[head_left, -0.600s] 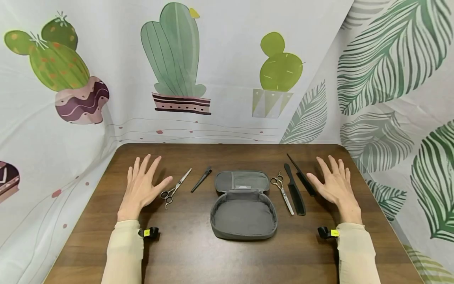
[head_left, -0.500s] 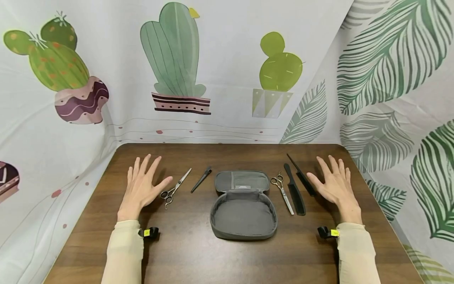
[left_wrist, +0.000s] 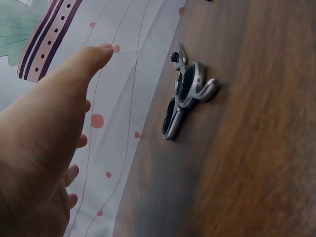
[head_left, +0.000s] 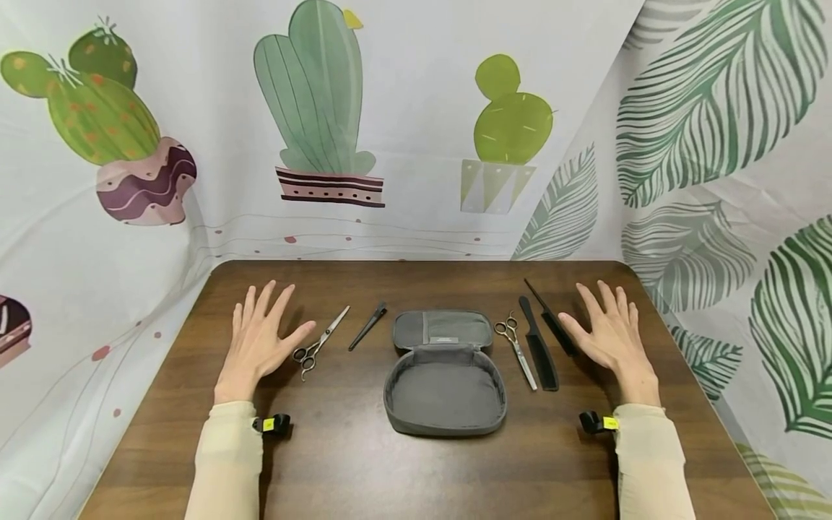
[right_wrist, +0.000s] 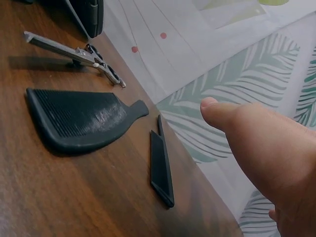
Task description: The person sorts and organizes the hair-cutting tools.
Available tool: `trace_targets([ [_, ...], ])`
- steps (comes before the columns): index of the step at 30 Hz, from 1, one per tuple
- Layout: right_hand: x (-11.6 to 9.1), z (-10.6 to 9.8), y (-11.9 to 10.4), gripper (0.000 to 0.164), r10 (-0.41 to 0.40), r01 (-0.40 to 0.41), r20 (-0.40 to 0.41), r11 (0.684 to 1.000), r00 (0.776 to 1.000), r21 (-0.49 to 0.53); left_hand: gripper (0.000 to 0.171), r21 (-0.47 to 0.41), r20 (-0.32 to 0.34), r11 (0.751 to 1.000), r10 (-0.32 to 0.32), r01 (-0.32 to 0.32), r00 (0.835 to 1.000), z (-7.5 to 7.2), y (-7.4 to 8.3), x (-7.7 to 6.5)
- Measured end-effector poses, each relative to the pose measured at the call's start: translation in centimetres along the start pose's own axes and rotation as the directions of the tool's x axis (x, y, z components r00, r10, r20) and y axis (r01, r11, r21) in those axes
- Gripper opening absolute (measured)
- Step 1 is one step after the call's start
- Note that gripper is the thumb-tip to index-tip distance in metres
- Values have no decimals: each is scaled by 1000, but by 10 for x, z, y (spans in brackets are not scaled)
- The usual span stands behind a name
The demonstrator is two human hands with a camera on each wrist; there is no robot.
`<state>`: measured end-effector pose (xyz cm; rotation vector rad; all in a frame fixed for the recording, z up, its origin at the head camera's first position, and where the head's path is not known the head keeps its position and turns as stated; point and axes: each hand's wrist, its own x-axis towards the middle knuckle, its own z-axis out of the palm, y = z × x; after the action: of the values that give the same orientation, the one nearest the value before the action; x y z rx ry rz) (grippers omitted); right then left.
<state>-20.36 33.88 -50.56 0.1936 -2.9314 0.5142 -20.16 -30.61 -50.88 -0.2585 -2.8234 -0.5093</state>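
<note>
My left hand (head_left: 258, 343) is held with fingers spread at the left of the table, holding nothing. Nearest to it lies a pair of haircutting scissors (head_left: 318, 345), whose finger rings (left_wrist: 186, 89) show in the left wrist view. A black hair clip (head_left: 367, 326) lies right of the scissors. At the middle stands a grey zip case (head_left: 445, 432), lid folded back. My right hand (head_left: 611, 336), fingers spread, holds nothing. Beside it lie a black rat-tail comb (head_left: 557, 333), a wide handled comb (head_left: 542, 357) and thinning scissors (head_left: 520, 355).
The brown wooden table (head_left: 364, 477) has rounded far corners. Behind it hangs a white cloth (head_left: 416, 108) printed with cacti and leaves. Each wrist wears a black strap mount, such as the left wrist mount (head_left: 281, 425).
The head view has shifted very slightly, so everything sits a little higher and to the left. Both hands keep their spread pose, and the items lie as before.
</note>
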Motion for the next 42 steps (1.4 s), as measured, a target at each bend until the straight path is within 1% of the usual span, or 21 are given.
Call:
trace_targets([
  [13,4,-5,-10,80,-30,31,-25,999,999,20,88,3,19,1000,22,-22,1000,0,11,2],
  [19,4,-8,-14,81,-27,28,-21,999,999,33,88,-17,0,999,48,-48,999,-1,22,6],
  [26,0,-8,-14,80,-44,44,-24,999,999,28,87,-36,-3,996,86,-86,996,-5,34,7],
  [31,-2,-6,-14,79,-58,59,-21,998,998,27,86,-35,-13,994,101,-102,995,-7,39,8],
  [35,-3,-4,-18,79,-64,65,-17,998,998,23,86,-28,-9,993,112,-112,994,-6,40,8],
  [42,-6,-3,-31,76,-123,125,-32,990,992,63,86,-27,0,990,135,-135,991,-3,44,5],
])
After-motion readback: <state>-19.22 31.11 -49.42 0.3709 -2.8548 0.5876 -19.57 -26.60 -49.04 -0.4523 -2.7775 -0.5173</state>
